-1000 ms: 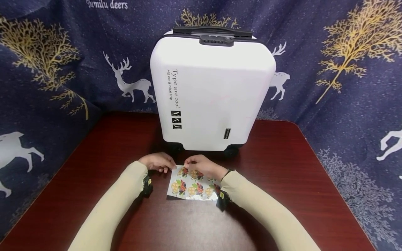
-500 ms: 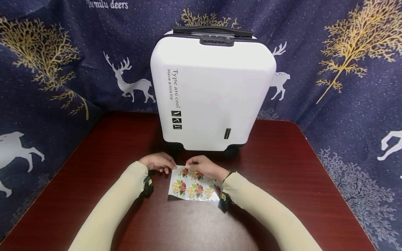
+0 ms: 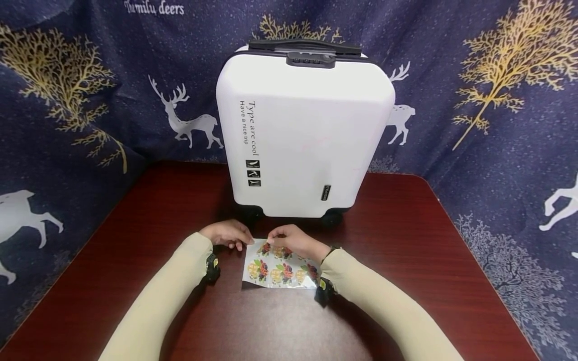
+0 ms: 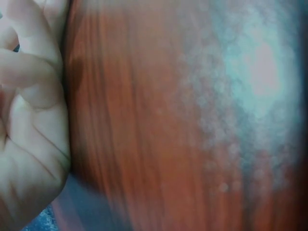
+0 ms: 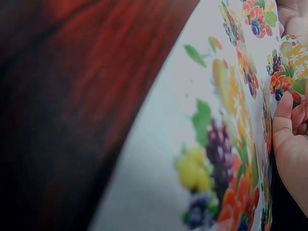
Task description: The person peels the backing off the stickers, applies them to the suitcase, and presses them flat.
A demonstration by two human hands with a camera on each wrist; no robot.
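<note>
A white sticker sheet [image 3: 265, 277] printed with colourful fruit clusters lies before me on the table, its lower left edge slightly raised. At its upper left corner my left hand [image 3: 229, 234] pinches the sheet between thumb and finger. The left wrist view has only this hand's curled fingers [image 4: 33, 72] at its left edge. My right hand [image 3: 295, 239] is over the sheet's upper part and covers some of the prints. In the right wrist view its fingers pinch a fruit sticker [image 5: 288, 72] that stands up from the sheet; how much still sticks is hidden.
A white suitcase [image 3: 307, 135] with a black handle and wheels stands upright behind my hands on the dark red wooden table [image 3: 406, 240]. Behind the table hangs a dark blue cloth [image 3: 189, 45] with white deer and golden trees.
My right hand has shifted very slightly to the right, still at the sheet's upper edge. The left hand stays at the corner.
</note>
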